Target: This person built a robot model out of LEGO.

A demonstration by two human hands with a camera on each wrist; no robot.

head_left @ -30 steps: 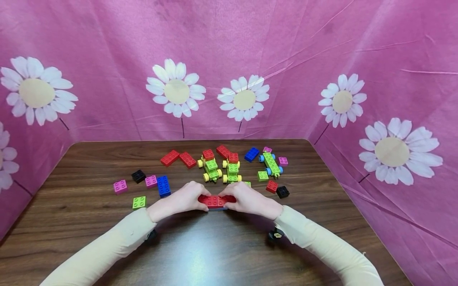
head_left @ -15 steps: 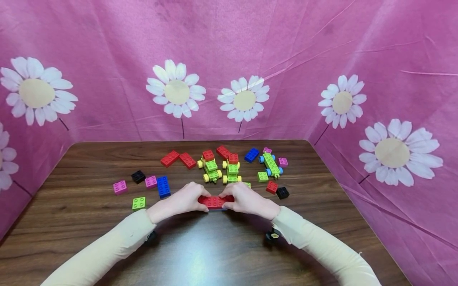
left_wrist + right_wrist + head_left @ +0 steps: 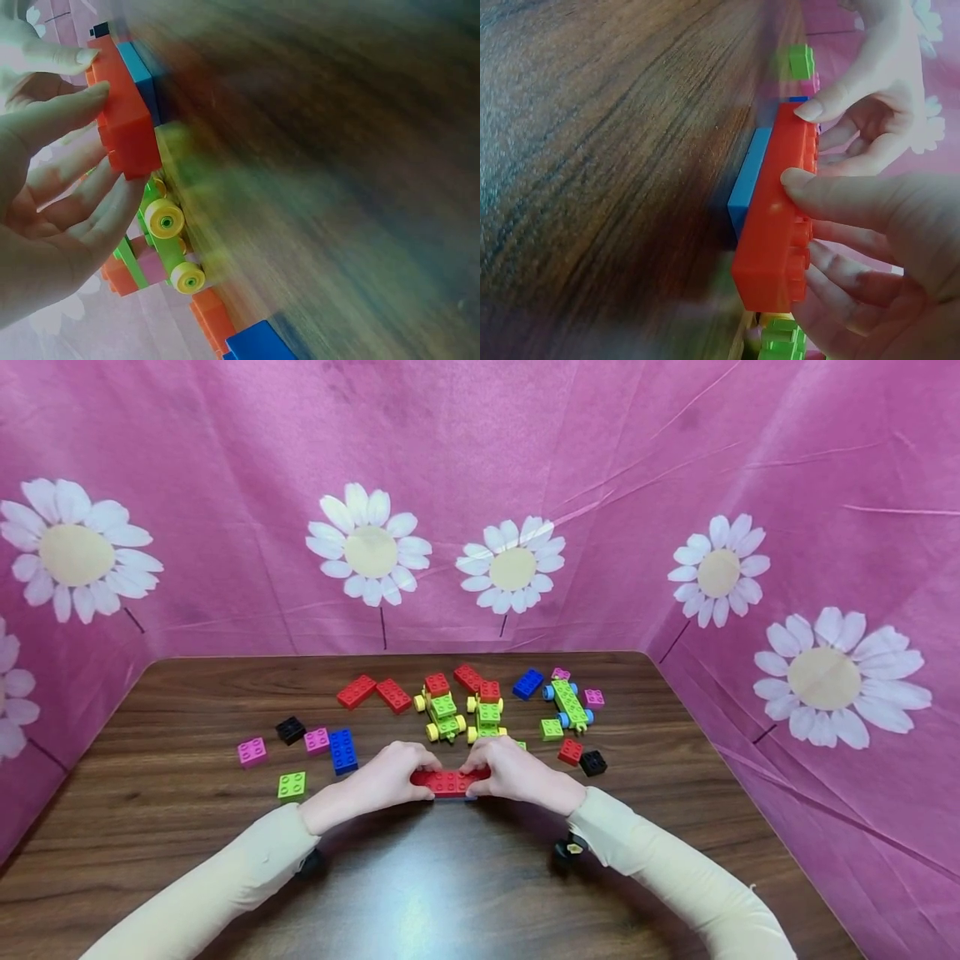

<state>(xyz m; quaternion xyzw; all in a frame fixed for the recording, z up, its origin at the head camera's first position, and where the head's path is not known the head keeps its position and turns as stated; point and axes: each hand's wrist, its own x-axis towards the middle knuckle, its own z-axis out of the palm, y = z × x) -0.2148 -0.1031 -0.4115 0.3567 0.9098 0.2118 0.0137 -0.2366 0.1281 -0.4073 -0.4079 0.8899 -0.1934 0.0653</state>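
Observation:
In front of the toy cars, a long red toy brick (image 3: 451, 783) lies across a shorter blue brick (image 3: 748, 174), overhanging it at the end nearest each wrist camera. My left hand (image 3: 394, 775) grips the red brick's left part, thumb on the near side and fingers on the far side. On the right part, my right hand (image 3: 517, 779) holds it the same way. Both thumbs press the brick's side close together in the wrist views. Behind the hands stand two lime cars with yellow wheels, the left car (image 3: 441, 710) and the right car (image 3: 487, 712), each topped with red.
A lime base with blue wheels (image 3: 570, 704) stands at the back right, with small loose bricks around it. Left lie a blue brick (image 3: 343, 752), a lime brick (image 3: 292, 785), a black brick (image 3: 290, 730) and pink ones. Several red bricks lie behind. Floral cloth hangs beyond the table.
Both hands keep hold of the red brick and have shifted very slightly left, wrists and sleeves included. The cars and loose bricks stay where they were.

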